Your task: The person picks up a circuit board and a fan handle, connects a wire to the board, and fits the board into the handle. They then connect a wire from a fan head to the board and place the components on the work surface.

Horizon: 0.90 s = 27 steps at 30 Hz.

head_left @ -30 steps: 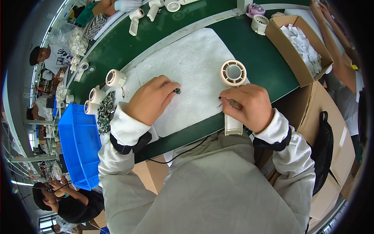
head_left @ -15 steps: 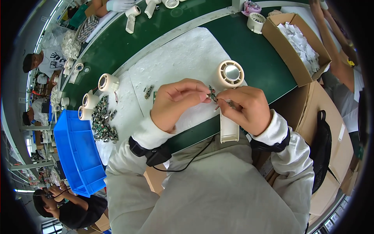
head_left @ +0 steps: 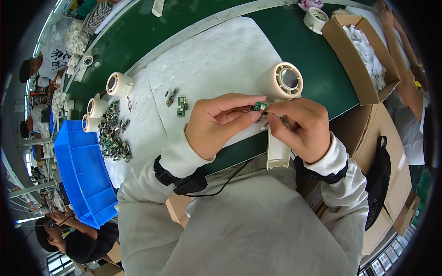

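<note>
Above the white sheet [head_left: 216, 64]: green circuit board [head_left: 259, 106] | left hand [head_left: 215, 123]: thumb and fingertips pinched on board | right hand [head_left: 303, 128]: thumb and forefinger pinching dark connector [head_left: 264, 113] | cream handheld fan [head_left: 285, 81] beneath right hand | circuit-board pile [head_left: 110, 132], blue bin [head_left: 82, 170] leftward

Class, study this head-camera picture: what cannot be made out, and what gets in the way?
In the head view:
Whether the circuit board in the left hand meets the wires by the right hand: too small; hands cover it.
White handle, middle part: the right hand hides it.
How many boards the heap holds: they overlap.
Cardboard box, bottom: covered by white slips.
The rest of a white part: cut off by the top edge.
</note>
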Tool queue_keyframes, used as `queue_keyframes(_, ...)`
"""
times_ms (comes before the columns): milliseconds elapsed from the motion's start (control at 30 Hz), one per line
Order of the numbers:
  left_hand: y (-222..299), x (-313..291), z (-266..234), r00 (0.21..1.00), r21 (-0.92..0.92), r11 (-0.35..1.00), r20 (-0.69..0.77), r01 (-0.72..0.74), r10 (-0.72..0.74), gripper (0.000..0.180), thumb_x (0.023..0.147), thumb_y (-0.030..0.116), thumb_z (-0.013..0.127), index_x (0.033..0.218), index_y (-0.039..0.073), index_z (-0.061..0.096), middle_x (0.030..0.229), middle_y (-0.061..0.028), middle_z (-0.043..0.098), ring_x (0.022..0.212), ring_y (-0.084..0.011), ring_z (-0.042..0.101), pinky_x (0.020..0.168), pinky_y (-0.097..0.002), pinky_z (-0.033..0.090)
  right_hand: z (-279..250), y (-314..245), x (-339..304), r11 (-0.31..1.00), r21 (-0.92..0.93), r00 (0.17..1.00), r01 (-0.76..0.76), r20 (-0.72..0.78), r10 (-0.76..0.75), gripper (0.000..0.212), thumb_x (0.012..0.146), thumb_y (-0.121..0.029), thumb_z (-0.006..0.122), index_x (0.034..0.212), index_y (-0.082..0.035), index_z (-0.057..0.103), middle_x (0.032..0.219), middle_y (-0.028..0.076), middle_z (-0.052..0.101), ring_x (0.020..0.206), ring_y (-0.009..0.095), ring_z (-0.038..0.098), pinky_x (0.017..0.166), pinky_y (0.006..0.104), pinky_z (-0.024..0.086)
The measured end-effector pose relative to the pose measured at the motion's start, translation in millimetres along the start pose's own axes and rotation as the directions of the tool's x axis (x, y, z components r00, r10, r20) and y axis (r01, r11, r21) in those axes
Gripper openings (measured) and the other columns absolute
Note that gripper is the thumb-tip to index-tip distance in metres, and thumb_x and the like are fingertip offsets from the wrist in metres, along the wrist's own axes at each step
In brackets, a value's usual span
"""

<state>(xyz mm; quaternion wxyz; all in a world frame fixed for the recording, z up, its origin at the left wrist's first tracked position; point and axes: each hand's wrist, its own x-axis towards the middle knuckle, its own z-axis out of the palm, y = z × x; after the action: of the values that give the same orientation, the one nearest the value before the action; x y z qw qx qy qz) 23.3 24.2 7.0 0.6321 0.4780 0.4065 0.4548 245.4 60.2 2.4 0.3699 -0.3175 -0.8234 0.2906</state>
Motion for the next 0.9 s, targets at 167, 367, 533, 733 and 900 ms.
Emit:
queue_keyframes(167, -4.2, -0.2, -2.3, 0.989, 0.097, 0.989, 0.108, -0.113, 0.102, 0.036, 0.099, -0.004, 0.061, 0.135, -0.003, 0.062, 0.12, -0.0123, 0.067, 0.11, -0.0169, 0.067, 0.097, -0.0281, 0.054, -1.2, -0.2, -0.9, 1.0, -0.002, 1.0, -0.008, -0.021, 0.008, 0.015, 0.081, -0.002, 0.072, 0.096, -0.001, 0.074, 0.075, 0.007, 0.07, 0.047, 0.012, 0.047, 0.049, 0.0279, 0.04)
queue_keyframes(367, -4.3, -1.8, 0.8, 0.986, 0.065, 0.989, 0.113, -0.131, 0.123, 0.033, 0.1, -0.005, 0.059, 0.133, -0.003, 0.064, 0.125, -0.0137, 0.064, 0.11, -0.0181, 0.067, 0.095, -0.028, 0.054, 0.2, 2.0, -2.5, 1.0, 0.014, 1.0, -0.004, -0.025, 0.004, 0.015, 0.081, -0.002, 0.072, 0.095, 0.0, 0.074, 0.077, 0.008, 0.071, 0.047, 0.012, 0.047, 0.048, 0.0276, 0.04)
queue_keyframes(533, -4.4, -2.4, -0.9, 0.981, 0.153, 0.973, 0.116, -0.171, 0.154, 0.032, 0.1, -0.004, 0.059, 0.132, -0.002, 0.064, 0.125, -0.0139, 0.065, 0.109, -0.0186, 0.068, 0.094, -0.0284, 0.055, -1.2, 0.5, -3.4, 1.0, 0.014, 1.0, -0.016, -0.008, 0.016, 0.014, 0.081, -0.002, 0.072, 0.095, 0.0, 0.074, 0.079, 0.008, 0.072, 0.046, 0.012, 0.046, 0.048, 0.027, 0.04)
queue_keyframes(733, 1.0, -3.1, 0.6, 0.99, 0.283, 0.95, 0.087, -0.135, 0.115, 0.031, 0.099, -0.003, 0.062, 0.13, -0.002, 0.066, 0.121, -0.0135, 0.067, 0.106, -0.018, 0.068, 0.094, -0.0285, 0.055, -2.9, 1.7, -3.0, 1.0, -0.005, 1.0, -0.011, 0.013, 0.011, 0.014, 0.08, -0.002, 0.074, 0.094, -0.001, 0.075, 0.076, 0.007, 0.071, 0.046, 0.011, 0.044, 0.048, 0.0265, 0.038)
queue_keyframes(900, -7.2, -1.7, -3.6, 0.993, 0.13, 0.984, 0.045, -0.118, 0.113, 0.027, 0.098, -0.002, 0.064, 0.125, -0.003, 0.068, 0.116, -0.0132, 0.07, 0.106, -0.0183, 0.068, 0.094, -0.0288, 0.056, -5.5, -5.9, -2.2, 0.986, 0.088, 0.99, -0.14, -0.011, 0.141, 0.016, 0.082, -0.002, 0.077, 0.098, -0.002, 0.077, 0.067, 0.003, 0.064, 0.047, 0.007, 0.04, 0.047, 0.026, 0.034)
